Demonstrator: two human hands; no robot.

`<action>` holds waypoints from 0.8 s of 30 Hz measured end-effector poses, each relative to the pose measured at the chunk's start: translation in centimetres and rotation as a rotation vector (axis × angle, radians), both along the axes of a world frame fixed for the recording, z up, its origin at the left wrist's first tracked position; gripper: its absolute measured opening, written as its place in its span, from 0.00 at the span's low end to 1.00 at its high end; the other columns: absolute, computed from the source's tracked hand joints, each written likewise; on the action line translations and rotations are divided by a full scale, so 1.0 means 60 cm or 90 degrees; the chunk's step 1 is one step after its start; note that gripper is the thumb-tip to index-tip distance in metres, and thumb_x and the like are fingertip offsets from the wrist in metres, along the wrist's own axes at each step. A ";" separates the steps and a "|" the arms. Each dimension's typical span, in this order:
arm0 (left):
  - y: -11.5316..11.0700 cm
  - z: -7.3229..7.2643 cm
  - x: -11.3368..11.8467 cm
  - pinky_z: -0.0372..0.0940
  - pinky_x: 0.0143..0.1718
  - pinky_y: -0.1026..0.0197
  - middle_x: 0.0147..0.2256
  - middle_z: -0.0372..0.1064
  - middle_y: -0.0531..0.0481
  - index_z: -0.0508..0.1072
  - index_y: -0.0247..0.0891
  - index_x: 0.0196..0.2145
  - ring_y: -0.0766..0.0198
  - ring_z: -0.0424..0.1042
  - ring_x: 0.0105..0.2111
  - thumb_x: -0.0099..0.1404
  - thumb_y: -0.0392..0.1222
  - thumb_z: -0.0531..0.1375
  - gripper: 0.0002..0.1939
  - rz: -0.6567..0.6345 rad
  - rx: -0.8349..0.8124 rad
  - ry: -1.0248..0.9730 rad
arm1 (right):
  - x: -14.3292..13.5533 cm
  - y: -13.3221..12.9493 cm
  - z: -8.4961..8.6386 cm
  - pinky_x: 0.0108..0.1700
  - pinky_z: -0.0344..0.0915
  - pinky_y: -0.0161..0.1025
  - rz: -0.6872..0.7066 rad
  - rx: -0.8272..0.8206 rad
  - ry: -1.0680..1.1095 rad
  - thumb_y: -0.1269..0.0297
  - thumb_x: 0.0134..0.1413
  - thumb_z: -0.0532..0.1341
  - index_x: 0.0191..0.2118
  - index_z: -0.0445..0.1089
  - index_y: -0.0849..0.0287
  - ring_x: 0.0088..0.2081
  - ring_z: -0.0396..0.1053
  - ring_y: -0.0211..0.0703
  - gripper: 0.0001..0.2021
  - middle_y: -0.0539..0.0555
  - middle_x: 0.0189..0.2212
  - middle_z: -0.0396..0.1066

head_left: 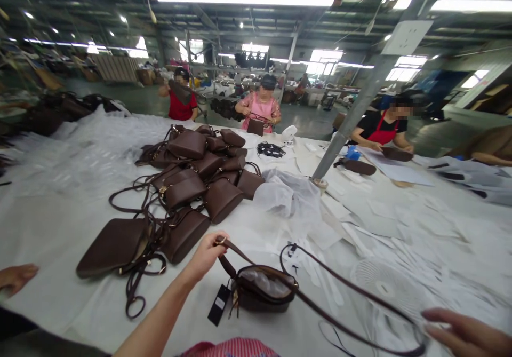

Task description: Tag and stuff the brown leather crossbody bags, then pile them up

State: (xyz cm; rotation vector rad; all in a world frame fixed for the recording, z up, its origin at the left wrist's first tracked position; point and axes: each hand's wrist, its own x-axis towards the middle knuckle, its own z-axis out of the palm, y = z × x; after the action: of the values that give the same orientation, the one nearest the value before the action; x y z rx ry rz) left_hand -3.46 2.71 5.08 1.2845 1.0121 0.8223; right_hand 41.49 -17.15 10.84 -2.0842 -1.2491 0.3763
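A dark brown handbag stands unzipped on the white table just in front of me, with clear plastic stuffing inside and a black tag hanging at its left. My left hand is closed on the bag's short strap near its metal buckle. The long strap loops out to the right. At its far end is my right hand, fingers apart, beside the loop; whether it touches the strap is unclear. A pile of similar brown bags lies ahead to the left.
Clear plastic bags lie mid-table. A grey post rises at right centre. A white round basket and paper strips lie on the right. Three people work across the table; another person's hand shows at the left edge.
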 end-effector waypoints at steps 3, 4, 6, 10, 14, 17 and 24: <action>-0.021 0.025 0.039 0.53 0.28 0.64 0.22 0.59 0.55 0.66 0.37 0.23 0.66 0.58 0.25 0.52 0.39 0.57 0.04 -0.084 0.081 0.084 | -0.110 0.007 -0.031 0.54 0.57 0.62 0.033 -0.127 -0.010 0.46 0.43 0.59 0.40 0.74 0.50 0.50 0.67 0.64 0.19 0.63 0.45 0.73; -0.029 0.031 0.053 0.53 0.28 0.64 0.22 0.59 0.55 0.64 0.38 0.22 0.66 0.57 0.25 0.54 0.41 0.57 0.06 -0.092 0.100 0.097 | -0.161 0.027 -0.034 0.58 0.54 0.59 0.087 -0.116 0.038 0.47 0.47 0.57 0.50 0.69 0.51 0.56 0.62 0.60 0.25 0.61 0.52 0.69; -0.040 0.041 0.077 0.52 0.28 0.64 0.22 0.57 0.55 0.61 0.39 0.22 0.66 0.56 0.25 0.57 0.44 0.56 0.10 -0.090 0.123 0.109 | -0.267 0.081 -0.037 0.60 0.53 0.54 0.216 -0.079 0.151 0.51 0.51 0.57 0.63 0.52 0.54 0.61 0.56 0.53 0.34 0.60 0.59 0.61; -0.038 0.053 0.092 0.52 0.27 0.65 0.22 0.54 0.57 0.59 0.40 0.23 0.66 0.55 0.25 0.57 0.45 0.57 0.11 -0.094 0.120 0.079 | -0.416 0.172 -0.038 0.42 0.67 0.41 0.355 -0.056 0.387 0.60 0.48 0.62 0.57 0.58 0.57 0.37 0.72 0.44 0.29 0.52 0.35 0.74; -0.026 0.039 0.055 0.54 0.28 0.65 0.23 0.57 0.57 0.64 0.38 0.24 0.67 0.57 0.26 0.54 0.44 0.61 0.10 -0.224 0.054 0.046 | -0.413 0.192 -0.023 0.24 0.59 0.31 0.408 -0.101 0.571 0.55 0.52 0.60 0.31 0.64 0.59 0.18 0.61 0.32 0.12 0.42 0.16 0.60; -0.025 0.002 0.026 0.59 0.32 0.62 0.23 0.65 0.53 0.69 0.35 0.23 0.64 0.64 0.27 0.56 0.49 0.64 0.15 -0.303 -0.058 -0.049 | -0.357 0.187 -0.015 0.22 0.59 0.30 0.426 -0.126 0.650 0.48 0.49 0.63 0.27 0.61 0.58 0.16 0.53 0.29 0.18 0.40 0.14 0.55; 0.006 -0.082 0.026 0.67 0.42 0.53 0.35 0.72 0.46 0.62 0.37 0.22 0.59 0.72 0.39 0.65 0.53 0.57 0.20 0.125 -0.341 -0.633 | -0.350 0.155 -0.105 0.17 0.52 0.29 0.328 -0.256 0.445 0.49 0.52 0.56 0.23 0.62 0.59 0.14 0.52 0.30 0.18 0.42 0.13 0.54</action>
State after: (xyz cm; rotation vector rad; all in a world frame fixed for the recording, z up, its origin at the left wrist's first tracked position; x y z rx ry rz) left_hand -1.89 3.07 0.18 0.2225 0.4750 1.0749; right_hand 20.46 -7.84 4.51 -1.6365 -1.3016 1.5435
